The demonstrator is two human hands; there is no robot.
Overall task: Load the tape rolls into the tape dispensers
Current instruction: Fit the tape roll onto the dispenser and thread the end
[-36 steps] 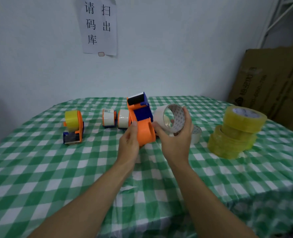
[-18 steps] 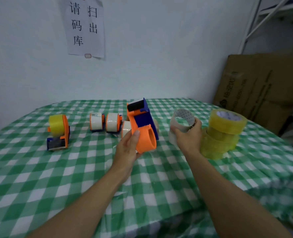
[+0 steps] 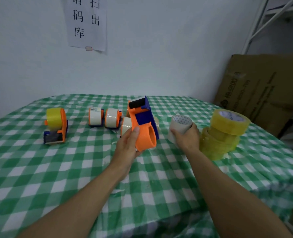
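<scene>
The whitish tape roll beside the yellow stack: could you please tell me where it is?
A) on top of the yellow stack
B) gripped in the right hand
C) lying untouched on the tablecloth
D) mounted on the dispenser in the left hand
B: the right hand curls round the whitish tape roll, while the left hand holds the orange dispenser apart from it.

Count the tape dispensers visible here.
5. A yellow-tape dispenser at far left; two white-tape dispensers side by side mid-table; a fourth dispenser partly hidden behind the orange-and-blue dispenser held by the left hand. More may be hidden.
</scene>
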